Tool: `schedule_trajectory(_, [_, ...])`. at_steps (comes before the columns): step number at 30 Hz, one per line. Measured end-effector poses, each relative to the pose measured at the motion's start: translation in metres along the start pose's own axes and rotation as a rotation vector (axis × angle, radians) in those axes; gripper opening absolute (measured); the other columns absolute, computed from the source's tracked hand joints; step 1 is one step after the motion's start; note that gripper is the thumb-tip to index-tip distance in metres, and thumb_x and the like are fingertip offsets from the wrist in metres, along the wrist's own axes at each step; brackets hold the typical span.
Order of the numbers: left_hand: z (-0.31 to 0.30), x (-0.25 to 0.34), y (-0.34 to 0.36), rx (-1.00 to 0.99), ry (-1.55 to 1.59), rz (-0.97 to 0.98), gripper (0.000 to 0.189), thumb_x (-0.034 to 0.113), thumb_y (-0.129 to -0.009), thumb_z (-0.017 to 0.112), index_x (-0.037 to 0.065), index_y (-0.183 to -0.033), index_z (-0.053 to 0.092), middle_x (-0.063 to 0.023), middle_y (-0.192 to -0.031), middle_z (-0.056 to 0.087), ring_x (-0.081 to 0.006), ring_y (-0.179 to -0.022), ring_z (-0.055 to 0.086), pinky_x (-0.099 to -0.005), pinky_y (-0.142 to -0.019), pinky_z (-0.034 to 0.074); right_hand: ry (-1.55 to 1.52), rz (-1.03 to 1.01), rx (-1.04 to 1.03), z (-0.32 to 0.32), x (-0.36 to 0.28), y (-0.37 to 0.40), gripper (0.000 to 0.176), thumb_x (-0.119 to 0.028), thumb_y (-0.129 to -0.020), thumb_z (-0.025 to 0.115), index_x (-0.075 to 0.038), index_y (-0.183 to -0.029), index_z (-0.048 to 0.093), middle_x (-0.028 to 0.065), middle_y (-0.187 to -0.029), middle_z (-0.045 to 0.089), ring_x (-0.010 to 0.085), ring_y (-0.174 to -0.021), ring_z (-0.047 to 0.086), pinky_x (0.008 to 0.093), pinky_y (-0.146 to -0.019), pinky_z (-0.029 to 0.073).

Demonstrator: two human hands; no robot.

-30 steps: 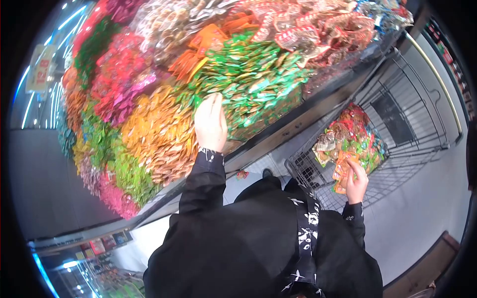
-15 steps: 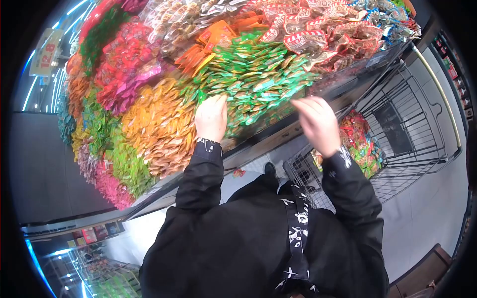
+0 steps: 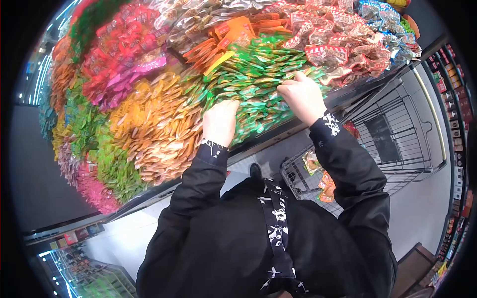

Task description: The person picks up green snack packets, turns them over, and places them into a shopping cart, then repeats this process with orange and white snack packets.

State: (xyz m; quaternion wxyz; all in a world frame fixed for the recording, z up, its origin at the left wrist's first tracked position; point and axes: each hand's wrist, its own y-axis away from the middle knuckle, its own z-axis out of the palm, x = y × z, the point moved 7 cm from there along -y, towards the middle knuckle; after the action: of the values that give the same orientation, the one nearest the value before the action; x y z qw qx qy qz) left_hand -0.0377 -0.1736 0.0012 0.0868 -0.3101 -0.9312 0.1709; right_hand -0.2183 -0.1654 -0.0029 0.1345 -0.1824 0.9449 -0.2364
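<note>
Rows of green snack packets point(image 3: 258, 67) stand packed upright in the display in front of me. My left hand point(image 3: 219, 123) is at their near left side, beside the orange-yellow packets point(image 3: 164, 124). Its fingers are curled down, and their tips are hidden. Farther right, my right hand point(image 3: 301, 98) reaches over the near right part of the green packets. Its fingers are bent together against the packets, with no single packet visible clear of the rows.
A wire shopping cart point(image 3: 397, 134) with some bagged goods stands at right, close to my right arm. Red-and-white striped packets point(image 3: 328, 54) and orange packets point(image 3: 233, 35) lie behind the green ones. The display's front edge point(image 3: 258, 141) runs just below my hands.
My right hand has moved up and left, from the display's front edge onto the green packets. My left hand stays at their left side. More of the cart's lower contents are now covered by my arm.
</note>
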Motion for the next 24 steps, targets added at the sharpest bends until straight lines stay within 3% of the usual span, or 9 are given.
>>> schedule_trajectory(6, [0.005,-0.006,-0.006,-0.044,0.003,-0.044,0.016,0.007,-0.076,0.056,0.01,-0.088,0.066,-0.008,-0.08,0.064,-0.0243,-0.076,0.063,-0.0341,-0.067,0.051,0.029,-0.02,-0.054,0.0,0.002,-0.016,0.014,-0.023,-0.063,0.069,-0.011,-0.06,0.062,0.0026,-0.062,0.06,0.0256,-0.073,0.053,0.0372,-0.063,0.046])
schedule_trajectory(11, [0.008,-0.001,-0.011,-0.01,-0.048,-0.035,0.004,0.009,-0.074,0.053,0.009,-0.076,0.057,-0.0077,-0.073,0.057,-0.025,-0.071,0.061,-0.0359,-0.06,0.05,0.147,-0.044,-0.066,0.014,0.004,-0.024,0.008,-0.018,-0.068,0.061,-0.012,-0.063,0.061,0.0006,-0.068,0.06,0.0226,-0.077,0.053,0.035,-0.069,0.042])
schedule_trajectory(16, [0.007,0.0,-0.008,0.014,-0.045,-0.041,0.004,0.008,-0.073,0.055,0.009,-0.076,0.056,-0.0076,-0.075,0.056,-0.0243,-0.072,0.06,-0.0354,-0.059,0.049,0.186,-0.072,-0.089,0.008,-0.002,-0.028,0.006,-0.016,-0.069,0.059,-0.013,-0.064,0.061,0.0005,-0.069,0.059,0.0211,-0.078,0.052,0.0347,-0.07,0.042])
schedule_trajectory(18, [0.005,-0.001,-0.005,-0.036,-0.005,-0.069,0.015,0.009,-0.076,0.052,0.01,-0.087,0.063,-0.0063,-0.081,0.061,-0.0246,-0.078,0.062,-0.0349,-0.066,0.05,0.092,-0.054,-0.171,-0.002,-0.008,-0.035,0.003,-0.015,-0.068,0.06,-0.012,-0.068,0.062,0.0013,-0.072,0.059,0.0212,-0.078,0.052,0.0344,-0.067,0.043])
schedule_trajectory(20, [-0.002,0.004,-0.002,-0.081,-0.006,-0.077,0.014,0.008,-0.077,0.055,0.008,-0.089,0.062,-0.0072,-0.085,0.062,-0.0242,-0.08,0.062,-0.0337,-0.068,0.05,-0.024,-0.142,0.207,-0.041,-0.03,-0.045,0.006,-0.014,-0.068,0.061,-0.012,-0.073,0.061,0.0015,-0.074,0.057,0.0214,-0.077,0.053,0.0336,-0.065,0.044])
schedule_trajectory(22, [-0.032,0.019,-0.004,0.199,0.136,0.047,0.017,0.008,-0.077,0.06,0.006,-0.094,0.062,-0.0073,-0.088,0.063,-0.0239,-0.081,0.061,-0.0334,-0.072,0.049,-0.008,-0.153,0.112,-0.02,-0.026,-0.048,0.008,-0.012,-0.069,0.06,-0.012,-0.077,0.06,0.0013,-0.076,0.056,0.0217,-0.077,0.053,0.0329,-0.065,0.044])
schedule_trajectory(24, [-0.041,0.022,-0.01,0.24,0.155,0.063,0.021,0.008,-0.077,0.064,0.004,-0.098,0.061,-0.0086,-0.093,0.062,-0.025,-0.086,0.06,-0.035,-0.078,0.047,0.051,-0.187,0.011,0.003,-0.023,-0.048,0.007,-0.012,-0.068,0.059,-0.013,-0.075,0.061,0.001,-0.075,0.056,0.0213,-0.076,0.053,0.033,-0.065,0.044])
